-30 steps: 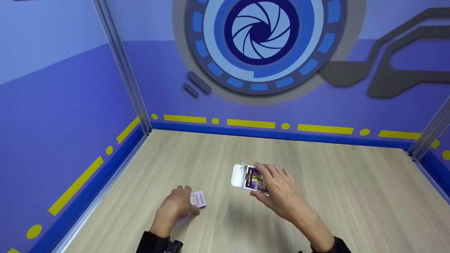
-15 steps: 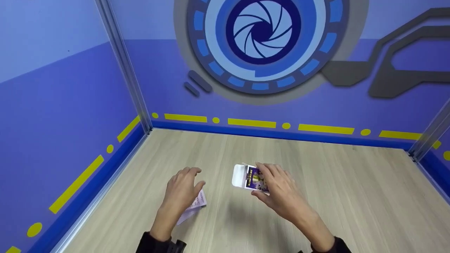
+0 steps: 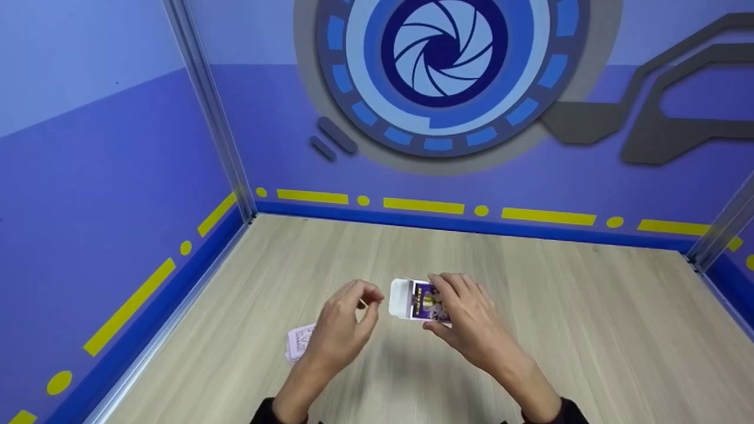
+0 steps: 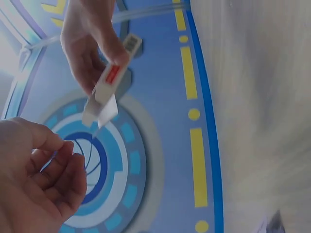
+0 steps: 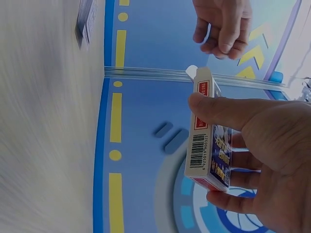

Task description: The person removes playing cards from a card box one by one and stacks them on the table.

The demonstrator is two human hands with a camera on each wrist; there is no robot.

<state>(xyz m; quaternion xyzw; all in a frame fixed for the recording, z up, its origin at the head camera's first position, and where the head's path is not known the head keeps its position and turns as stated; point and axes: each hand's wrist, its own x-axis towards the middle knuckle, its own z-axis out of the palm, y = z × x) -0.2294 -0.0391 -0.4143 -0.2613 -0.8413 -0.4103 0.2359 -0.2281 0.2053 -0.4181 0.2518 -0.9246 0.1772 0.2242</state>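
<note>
My right hand point(image 3: 474, 321) grips a small card box point(image 3: 429, 300), thumb on one narrow side and fingers on the other. The box has a purple picture face; its white end flap point(image 3: 400, 298) hangs out toward the left. A barcode and red label show on the box point(image 5: 199, 145) in the right wrist view. Just left of the flap is my left hand point(image 3: 341, 324), fingers curled and tips drawn together, with nothing visible between them. Below it a stack of pale pink printed cards point(image 3: 299, 340) lies on the table, partly hidden by that hand.
The wood-grain table point(image 3: 589, 330) ends at a blue patterned back wall point(image 3: 265, 135) and a left wall point(image 3: 106, 224). A metal corner post point(image 3: 215, 118) joins the two walls. Another post point(image 3: 724, 224) stands at the right.
My left hand has let go of the cards, lifted off them and moved right toward the box's flap, its fingers drawing together. The right hand and box have stayed almost still.
</note>
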